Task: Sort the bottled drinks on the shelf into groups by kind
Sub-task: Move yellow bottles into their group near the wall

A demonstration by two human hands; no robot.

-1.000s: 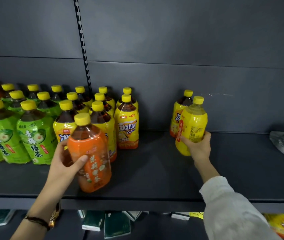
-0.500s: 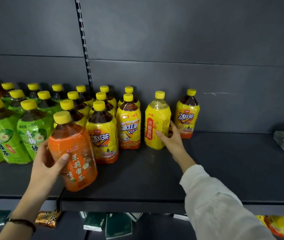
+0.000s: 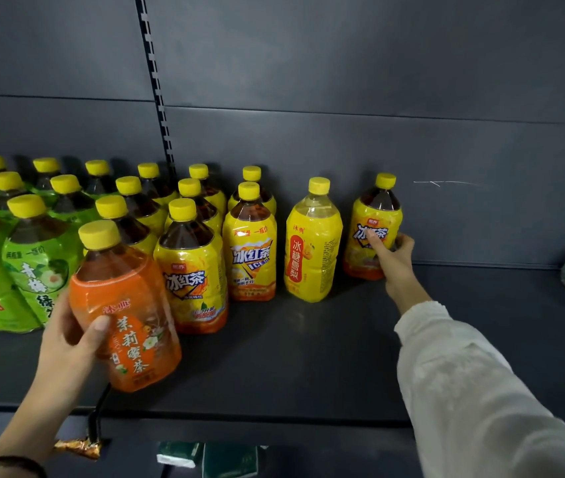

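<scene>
Two hands work: nearest, the left hand (image 3: 67, 332) grips a tilted orange bottle (image 3: 126, 305) at the shelf (image 3: 308, 367) front, seemingly awaiting a spot. Farther back, the right hand (image 3: 393, 258) curls round an iced-tea bottle (image 3: 369, 215), cut off from its kind by a yellow bottle (image 3: 312, 243).

1. Orange bottle (image 3: 126, 315): orange label, white flower print, yellow cap
2. Green-tea bottles (image 3: 32, 270): lime-green labels, pale fruit pictures
3. Iced-tea bottles (image 3: 253, 257): yellow labels turning orange below, dark brown tea
4. Pear-drink bottle (image 3: 312, 257): yellow, red strip (clear liquid above)
5. Far-right bottle (image 3: 377, 215): yellow-orange label
6. Shelf (image 3: 308, 367) dark grey, sleeve (image 3: 463, 391) white
</scene>
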